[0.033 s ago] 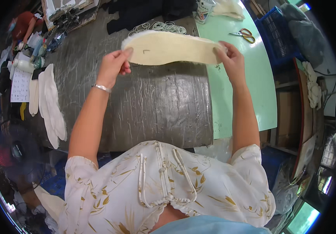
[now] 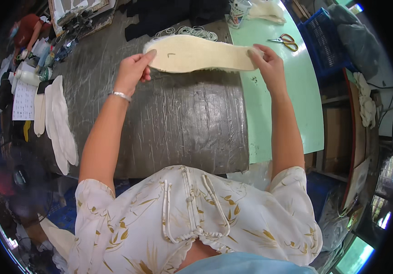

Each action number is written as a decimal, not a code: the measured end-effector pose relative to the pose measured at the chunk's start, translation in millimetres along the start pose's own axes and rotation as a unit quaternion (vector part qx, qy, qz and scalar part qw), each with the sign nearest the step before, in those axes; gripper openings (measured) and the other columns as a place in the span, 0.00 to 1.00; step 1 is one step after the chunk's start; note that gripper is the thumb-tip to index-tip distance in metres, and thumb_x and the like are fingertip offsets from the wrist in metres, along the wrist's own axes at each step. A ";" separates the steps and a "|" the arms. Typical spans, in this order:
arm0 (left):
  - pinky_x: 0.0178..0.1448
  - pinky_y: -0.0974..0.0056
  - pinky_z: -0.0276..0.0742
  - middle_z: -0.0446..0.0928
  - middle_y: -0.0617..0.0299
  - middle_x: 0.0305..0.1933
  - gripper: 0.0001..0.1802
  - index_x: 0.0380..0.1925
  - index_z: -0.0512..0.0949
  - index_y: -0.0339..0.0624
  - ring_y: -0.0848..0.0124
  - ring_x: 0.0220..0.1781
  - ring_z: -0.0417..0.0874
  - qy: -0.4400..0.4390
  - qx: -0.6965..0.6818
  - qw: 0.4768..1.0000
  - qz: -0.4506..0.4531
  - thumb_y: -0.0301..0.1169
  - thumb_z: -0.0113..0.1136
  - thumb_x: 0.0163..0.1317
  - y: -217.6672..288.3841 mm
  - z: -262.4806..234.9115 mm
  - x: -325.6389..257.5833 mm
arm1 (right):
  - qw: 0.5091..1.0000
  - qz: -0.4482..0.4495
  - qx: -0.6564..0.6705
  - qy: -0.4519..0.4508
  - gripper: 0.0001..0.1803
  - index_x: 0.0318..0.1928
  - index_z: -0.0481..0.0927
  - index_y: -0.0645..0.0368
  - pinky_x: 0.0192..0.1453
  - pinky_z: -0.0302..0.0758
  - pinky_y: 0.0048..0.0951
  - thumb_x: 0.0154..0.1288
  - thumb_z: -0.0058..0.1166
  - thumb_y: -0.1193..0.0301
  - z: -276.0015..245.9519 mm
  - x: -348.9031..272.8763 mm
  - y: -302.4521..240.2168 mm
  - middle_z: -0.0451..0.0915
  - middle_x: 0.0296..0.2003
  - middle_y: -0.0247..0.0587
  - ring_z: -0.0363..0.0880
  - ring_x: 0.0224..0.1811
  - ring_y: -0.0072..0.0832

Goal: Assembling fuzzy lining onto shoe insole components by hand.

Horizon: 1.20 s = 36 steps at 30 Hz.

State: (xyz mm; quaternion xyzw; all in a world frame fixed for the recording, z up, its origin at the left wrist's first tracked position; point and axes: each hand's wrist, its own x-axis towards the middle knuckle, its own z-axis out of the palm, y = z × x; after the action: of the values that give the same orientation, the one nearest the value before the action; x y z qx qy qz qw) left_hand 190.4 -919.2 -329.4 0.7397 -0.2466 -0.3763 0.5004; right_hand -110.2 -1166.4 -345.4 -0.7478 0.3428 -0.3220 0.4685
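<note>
A cream shoe insole (image 2: pixel 201 55) with white fleecy edges is stretched out lengthwise between my hands, above the table. Its smooth side, with a small dark mark near the left end, faces me. My left hand (image 2: pixel 134 72) pinches the wider left end between thumb and fingers. At the narrower right end, my right hand (image 2: pixel 268 66) grips it the same way, thumb on the smooth face. Behind the insole lie looped white cords (image 2: pixel 189 32), partly hidden by it.
Scissors (image 2: pixel 285 42) lie on the green mat (image 2: pixel 283 123) at right. White fleecy insoles (image 2: pixel 60 125) rest at the dark table's (image 2: pixel 182 123) left edge, beside a written sheet (image 2: pixel 23 100). Dark fabric (image 2: pixel 160 20) is at the back. A fan (image 2: pixel 20 180) stands lower left; another person (image 2: pixel 27 29) is far left.
The insole and both hands have shifted very slightly, the right end rising a little. More of the fleecy lower edge shows now. Both hands keep their hold.
</note>
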 end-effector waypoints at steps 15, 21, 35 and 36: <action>0.60 0.65 0.73 0.78 0.59 0.51 0.36 0.57 0.72 0.38 0.70 0.54 0.78 -0.124 0.043 0.981 0.141 0.33 0.77 0.49 -37.2 12.1 52.2 | 0.968 -0.033 -0.200 -0.148 0.43 0.63 0.70 0.64 0.65 0.70 0.34 0.48 0.75 0.62 7.2 10.1 20.5 0.78 0.55 0.48 0.76 0.59 0.35; 0.73 0.56 0.63 0.58 0.48 0.74 0.61 0.76 0.49 0.51 0.56 0.72 0.65 -0.037 0.211 0.929 0.301 0.33 0.79 0.44 -34.0 20.3 44.5 | 0.972 -0.110 -0.187 -0.091 0.60 0.75 0.53 0.54 0.71 0.68 0.42 0.46 0.77 0.56 9.5 0.4 24.3 0.57 0.71 0.52 0.66 0.68 0.49; 0.73 0.53 0.63 0.60 0.37 0.70 0.65 0.72 0.54 0.32 0.45 0.72 0.64 0.057 0.273 0.929 0.242 0.57 0.78 0.41 -28.5 42.4 87.6 | 0.951 -0.174 -0.251 -0.052 0.50 0.70 0.63 0.62 0.73 0.63 0.42 0.52 0.72 0.52 29.1 59.7 50.6 0.64 0.67 0.61 0.64 0.70 0.51; 0.74 0.52 0.62 0.58 0.37 0.71 0.66 0.72 0.52 0.33 0.44 0.73 0.61 0.077 0.289 0.917 0.266 0.59 0.76 0.42 -36.6 40.2 85.0 | 0.936 -0.198 -0.290 -0.026 0.47 0.69 0.63 0.64 0.74 0.60 0.43 0.56 0.70 0.55 31.1 56.2 41.1 0.63 0.68 0.61 0.61 0.72 0.52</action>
State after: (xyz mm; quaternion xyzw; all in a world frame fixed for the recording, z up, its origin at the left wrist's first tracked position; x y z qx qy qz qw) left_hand 208.2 -990.6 -398.3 0.7858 -0.4929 -0.0837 0.3641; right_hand -62.6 -1210.7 -385.2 -0.9123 0.2535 -0.2751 0.1669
